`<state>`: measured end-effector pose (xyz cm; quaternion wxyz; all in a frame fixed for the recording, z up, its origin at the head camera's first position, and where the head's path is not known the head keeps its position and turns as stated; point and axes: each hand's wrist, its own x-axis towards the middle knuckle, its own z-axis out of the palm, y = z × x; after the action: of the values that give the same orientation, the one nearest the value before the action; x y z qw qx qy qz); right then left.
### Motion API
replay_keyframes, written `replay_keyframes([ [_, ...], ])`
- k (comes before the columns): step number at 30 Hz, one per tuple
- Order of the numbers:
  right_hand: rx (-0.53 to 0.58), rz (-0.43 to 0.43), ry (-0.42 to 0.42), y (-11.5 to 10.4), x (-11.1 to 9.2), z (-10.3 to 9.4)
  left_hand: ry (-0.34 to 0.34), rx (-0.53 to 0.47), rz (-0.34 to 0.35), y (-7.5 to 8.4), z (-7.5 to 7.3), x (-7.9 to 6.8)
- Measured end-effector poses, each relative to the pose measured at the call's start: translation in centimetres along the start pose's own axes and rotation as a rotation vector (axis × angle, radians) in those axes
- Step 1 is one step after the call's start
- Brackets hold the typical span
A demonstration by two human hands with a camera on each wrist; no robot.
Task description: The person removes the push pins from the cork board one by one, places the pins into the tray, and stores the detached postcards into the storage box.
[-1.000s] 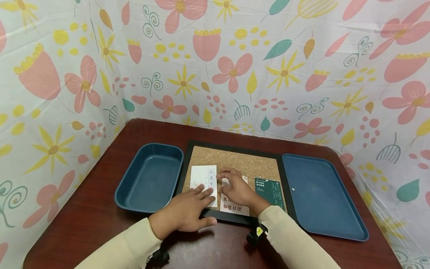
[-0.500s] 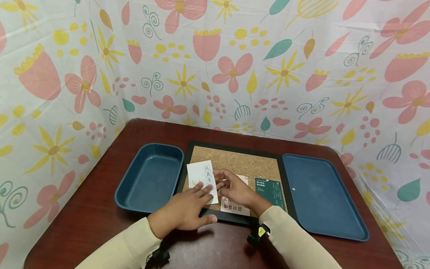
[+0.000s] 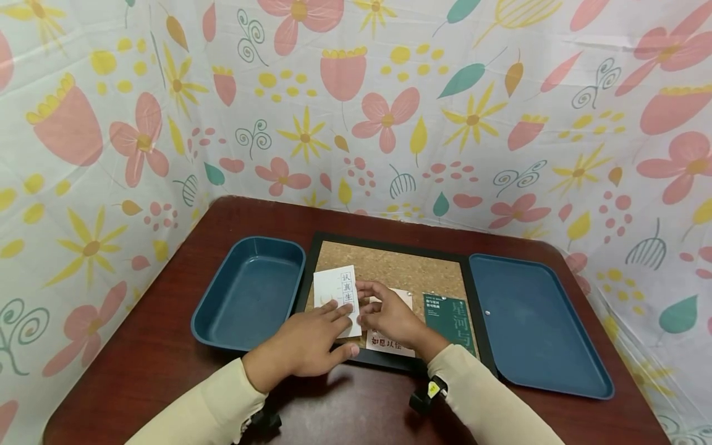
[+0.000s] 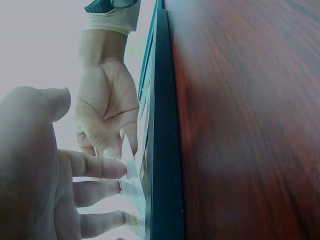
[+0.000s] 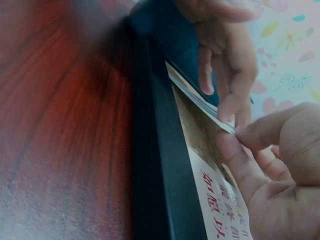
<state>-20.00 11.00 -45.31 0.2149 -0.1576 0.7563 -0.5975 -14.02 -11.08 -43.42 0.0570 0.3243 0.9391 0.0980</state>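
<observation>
A white card (image 3: pixel 332 283) with boxed characters down its right side lies aslant over the left part of a corkboard (image 3: pixel 397 264). My left hand (image 3: pixel 311 340) rests on its lower part with the fingers extended. At its right edge, my right hand (image 3: pixel 392 316) pinches the card between thumb and finger. The right wrist view shows the pinched card corner (image 5: pixel 227 126) raised off the cork. Under my right hand lies a white card with red characters (image 3: pixel 384 343), partly hidden. To its right is a dark green card (image 3: pixel 439 312) with a pin at its top.
A deep blue tray (image 3: pixel 200 309) stands left of the corkboard. On the right a shallow blue tray (image 3: pixel 547 327) touches or nearly touches the board's black frame (image 3: pixel 479 309). A small silver pin (image 3: pixel 487 313) sits near that tray's left edge. A flowered curtain (image 3: pixel 356 111) backs the table.
The white card has turned slightly counter-clockwise, and its right edge has lifted. My right fingers have drawn in to pinch that edge. The left hand has hardly moved.
</observation>
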Motion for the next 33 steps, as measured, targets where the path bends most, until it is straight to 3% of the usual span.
replay_keyframes([
  [9, 0.022, 0.002, 0.056, 0.3, -0.2, 0.4, 0.071, -0.01, 0.056, -0.2, -0.1, 0.0],
  [20, 0.006, 0.028, 0.144, 0.3, -0.5, 0.4, 0.237, -0.051, 0.063, -1.1, -1.1, -0.3],
  [25, 0.03, 0.039, 0.176, 0.3, -0.5, 0.2, 0.33, -0.084, 0.022, -2.4, -2.3, -0.7],
  [33, 0.082, 0.051, 0.233, 0.4, -0.4, -0.1, 0.423, -0.242, -0.092, -4.5, -5.0, -2.7],
])
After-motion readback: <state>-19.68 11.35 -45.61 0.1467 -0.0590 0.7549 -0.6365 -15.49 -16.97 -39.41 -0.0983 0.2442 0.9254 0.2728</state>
